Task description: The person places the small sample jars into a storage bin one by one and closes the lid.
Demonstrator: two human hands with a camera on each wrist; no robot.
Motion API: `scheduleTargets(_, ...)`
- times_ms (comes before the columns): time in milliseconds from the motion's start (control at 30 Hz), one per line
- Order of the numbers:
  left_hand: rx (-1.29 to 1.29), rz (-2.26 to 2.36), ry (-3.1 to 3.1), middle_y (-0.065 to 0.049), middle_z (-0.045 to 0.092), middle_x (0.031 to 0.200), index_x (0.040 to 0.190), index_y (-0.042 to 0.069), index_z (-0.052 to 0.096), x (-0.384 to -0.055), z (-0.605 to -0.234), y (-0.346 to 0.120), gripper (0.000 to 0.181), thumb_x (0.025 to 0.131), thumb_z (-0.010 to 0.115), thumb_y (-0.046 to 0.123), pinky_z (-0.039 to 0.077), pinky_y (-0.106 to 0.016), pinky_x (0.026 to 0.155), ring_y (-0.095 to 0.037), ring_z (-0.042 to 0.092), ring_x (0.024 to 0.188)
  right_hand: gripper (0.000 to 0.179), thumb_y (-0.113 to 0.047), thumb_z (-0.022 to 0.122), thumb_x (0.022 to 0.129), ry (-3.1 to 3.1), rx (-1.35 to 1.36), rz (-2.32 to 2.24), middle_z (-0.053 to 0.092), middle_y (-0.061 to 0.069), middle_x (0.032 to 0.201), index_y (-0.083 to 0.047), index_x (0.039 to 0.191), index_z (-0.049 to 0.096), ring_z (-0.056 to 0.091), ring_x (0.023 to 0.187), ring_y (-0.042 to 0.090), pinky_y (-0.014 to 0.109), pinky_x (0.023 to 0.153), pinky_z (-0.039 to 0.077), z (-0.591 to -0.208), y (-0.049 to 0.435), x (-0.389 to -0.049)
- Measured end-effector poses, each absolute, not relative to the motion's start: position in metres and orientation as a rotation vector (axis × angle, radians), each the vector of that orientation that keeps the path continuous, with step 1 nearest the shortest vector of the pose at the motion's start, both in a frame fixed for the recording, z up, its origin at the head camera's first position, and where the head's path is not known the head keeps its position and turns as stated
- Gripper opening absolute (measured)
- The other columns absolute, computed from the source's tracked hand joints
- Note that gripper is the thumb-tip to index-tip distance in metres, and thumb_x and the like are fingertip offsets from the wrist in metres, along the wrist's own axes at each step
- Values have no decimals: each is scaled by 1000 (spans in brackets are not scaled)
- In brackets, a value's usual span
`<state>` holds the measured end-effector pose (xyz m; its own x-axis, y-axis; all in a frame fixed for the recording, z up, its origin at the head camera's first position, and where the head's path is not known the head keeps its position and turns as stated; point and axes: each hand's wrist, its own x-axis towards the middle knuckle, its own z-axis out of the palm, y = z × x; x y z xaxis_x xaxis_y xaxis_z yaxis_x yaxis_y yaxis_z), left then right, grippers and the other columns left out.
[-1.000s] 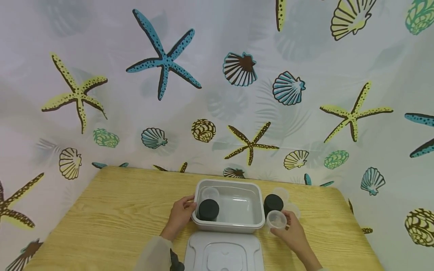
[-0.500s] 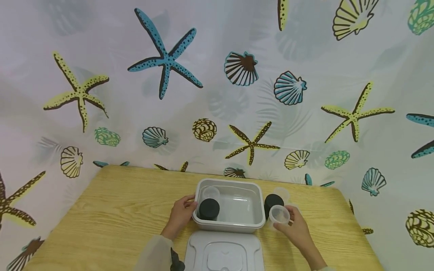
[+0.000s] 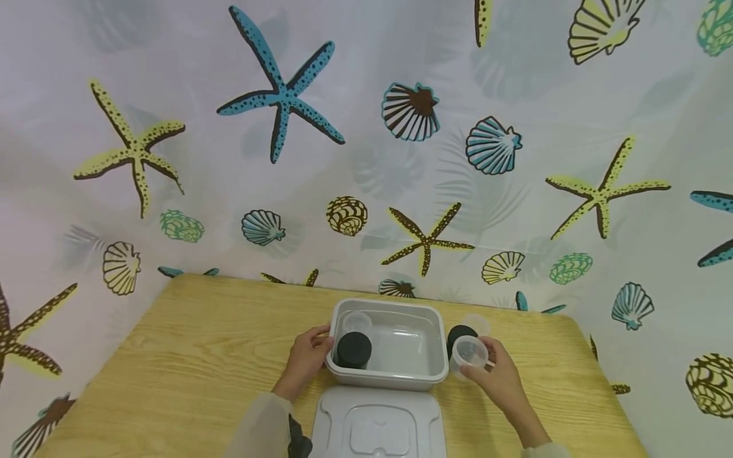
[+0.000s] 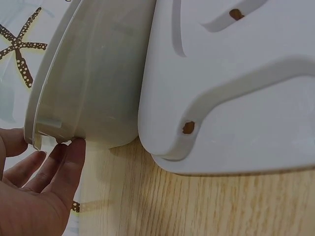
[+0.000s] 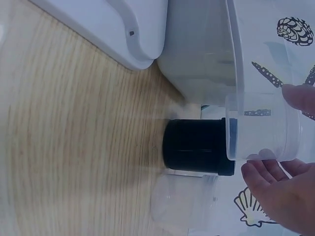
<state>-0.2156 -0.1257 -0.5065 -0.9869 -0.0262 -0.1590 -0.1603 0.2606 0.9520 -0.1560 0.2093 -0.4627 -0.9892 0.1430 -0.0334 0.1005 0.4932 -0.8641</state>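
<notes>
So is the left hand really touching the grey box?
Touching. The left wrist view shows it: the left hand grips the grey box at its rim, no gap between.

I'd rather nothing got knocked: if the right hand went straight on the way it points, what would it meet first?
Likely the black container just beyond the clear cup that the right hand holds, though the cup may pass above it: depth is unclear.

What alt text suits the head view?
Right hand holds a clear cup beside a gray box with a black container and another clear cup inside; left hand grips the box's left end. A lid lies in front.
</notes>
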Motion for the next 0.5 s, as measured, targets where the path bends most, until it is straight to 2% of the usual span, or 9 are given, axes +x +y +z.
scheduleTargets(200, -175, 1850, 2389, -25, 63, 117, 132, -1, 53, -216, -508, -127, 38, 96, 54, 9, 54, -30, 65, -19, 64, 87, 64, -12, 73, 80, -2693, -179, 1534, 52, 22, 131, 1, 135, 42, 49, 123, 35, 48, 103, 42, -458, 206, -159)
scheduleTargets(500, -181, 1882, 2350, -23, 63, 116, 133, 0, 52, -215, -508, -126, 37, 97, 53, 10, 56, -31, 66, -22, 65, 92, 63, -13, 72, 81, -2689, -159, 1547, 51, 20, 132, -1, 135, 42, 47, 125, 34, 51, 104, 40, -451, 205, -162)
